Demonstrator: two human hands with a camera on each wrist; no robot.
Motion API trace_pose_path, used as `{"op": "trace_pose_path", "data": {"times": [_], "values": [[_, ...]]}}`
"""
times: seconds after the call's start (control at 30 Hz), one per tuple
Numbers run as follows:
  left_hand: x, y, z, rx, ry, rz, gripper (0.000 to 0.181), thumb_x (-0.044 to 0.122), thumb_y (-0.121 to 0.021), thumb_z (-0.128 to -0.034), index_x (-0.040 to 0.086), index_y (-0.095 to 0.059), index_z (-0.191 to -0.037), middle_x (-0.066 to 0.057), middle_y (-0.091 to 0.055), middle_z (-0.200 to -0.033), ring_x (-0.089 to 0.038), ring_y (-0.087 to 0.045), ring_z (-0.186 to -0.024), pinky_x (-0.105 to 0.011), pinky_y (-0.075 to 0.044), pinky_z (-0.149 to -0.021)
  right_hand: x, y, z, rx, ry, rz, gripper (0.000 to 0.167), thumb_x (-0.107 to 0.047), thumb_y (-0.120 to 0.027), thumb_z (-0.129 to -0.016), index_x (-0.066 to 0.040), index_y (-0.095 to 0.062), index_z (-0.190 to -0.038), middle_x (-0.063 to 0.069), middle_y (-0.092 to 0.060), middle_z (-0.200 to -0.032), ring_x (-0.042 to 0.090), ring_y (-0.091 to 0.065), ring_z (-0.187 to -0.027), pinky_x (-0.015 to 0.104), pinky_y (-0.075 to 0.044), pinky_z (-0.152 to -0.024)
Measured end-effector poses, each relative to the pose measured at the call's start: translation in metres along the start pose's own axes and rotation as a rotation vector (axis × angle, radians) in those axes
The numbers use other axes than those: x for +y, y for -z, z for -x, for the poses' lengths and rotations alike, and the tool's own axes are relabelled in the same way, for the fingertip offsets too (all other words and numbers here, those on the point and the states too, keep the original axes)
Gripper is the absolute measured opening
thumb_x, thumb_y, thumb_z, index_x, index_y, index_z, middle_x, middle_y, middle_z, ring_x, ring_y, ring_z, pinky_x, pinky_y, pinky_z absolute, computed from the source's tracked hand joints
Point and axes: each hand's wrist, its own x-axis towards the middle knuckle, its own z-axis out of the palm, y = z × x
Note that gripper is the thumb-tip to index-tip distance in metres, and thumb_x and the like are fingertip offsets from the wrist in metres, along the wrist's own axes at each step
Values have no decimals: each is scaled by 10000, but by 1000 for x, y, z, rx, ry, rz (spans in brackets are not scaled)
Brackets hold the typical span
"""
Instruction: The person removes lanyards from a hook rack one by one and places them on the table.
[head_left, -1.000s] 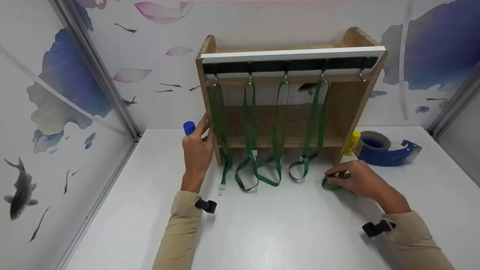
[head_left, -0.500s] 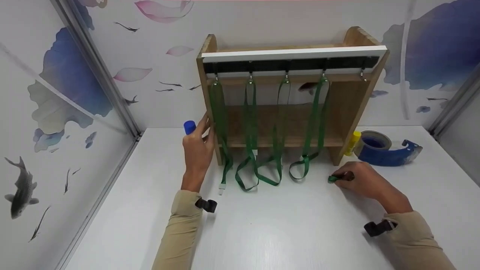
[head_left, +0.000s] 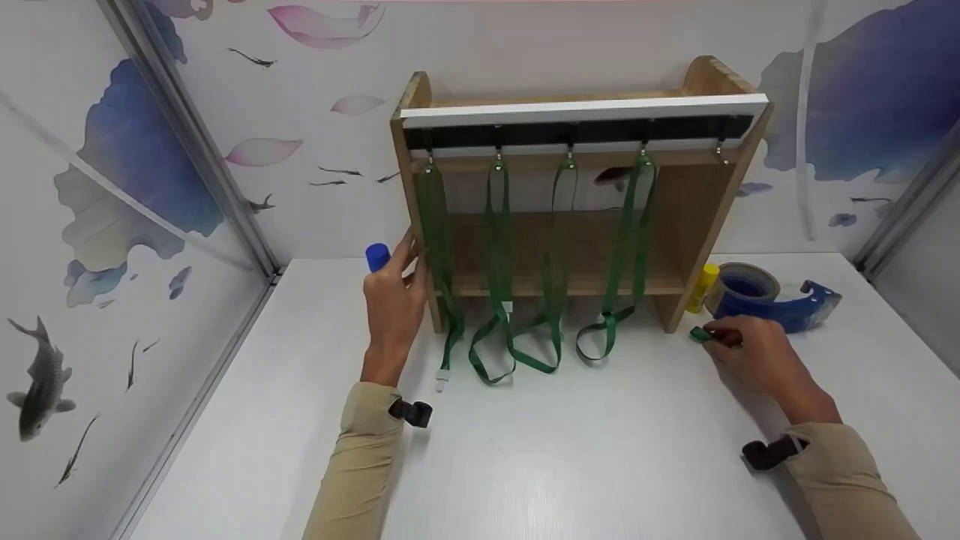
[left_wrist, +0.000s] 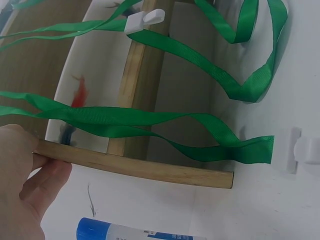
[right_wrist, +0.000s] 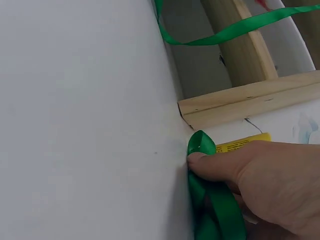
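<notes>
With our left hand [head_left: 395, 304], we are gripping a wooden rack [head_left: 589, 255] by its side; with our right hand [head_left: 761, 356], we are pinching a bundled green ribbon [right_wrist: 226, 212] just right of the rack, near a yellow tube [head_left: 703, 289], while four lanyards [head_left: 500, 259] are hanging from hooks [head_left: 721, 155].

r hand [right_wrist: 277, 182] pinches grn ribbon [right_wrist: 227, 210], yel tube [right_wrist: 244, 142] behind, wood frame [right_wrist: 250, 99] nr

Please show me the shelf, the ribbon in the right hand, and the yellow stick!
Shelf [head_left: 589, 247], head view: lower board.
Ribbon [right_wrist: 228, 210], right wrist view: loop's flat band.
Yellow stick [head_left: 702, 290], head view: body's middle.
</notes>
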Motion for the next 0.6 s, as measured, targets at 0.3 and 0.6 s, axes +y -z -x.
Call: {"op": "trace_pose_path", "data": {"times": [0.3,0.6], "values": [[-1,0,0,-1,4,-7,489,180,-711,-1065,91,-613,-1536,-135,-757,-1358,-294,-774,-1201,-414,-688,-858,-20,12,2,63,-67,47,455,-221,-854,-949,5,-748,-1330,284,-778,-1181,387,-755,-999,595,-656,-869],[1,0,0,-4,7,-7,492,174,-710,-1065,95,-609,-1540,-137,-748,-1372,-298,-772,-1206,-413,-689,-859,-80,11,-7,378,91,-61,238,-110,-792,-991,-21,-808,-1211,211,-814,-1065,380,-794,-891,19,-522,-749]]}}
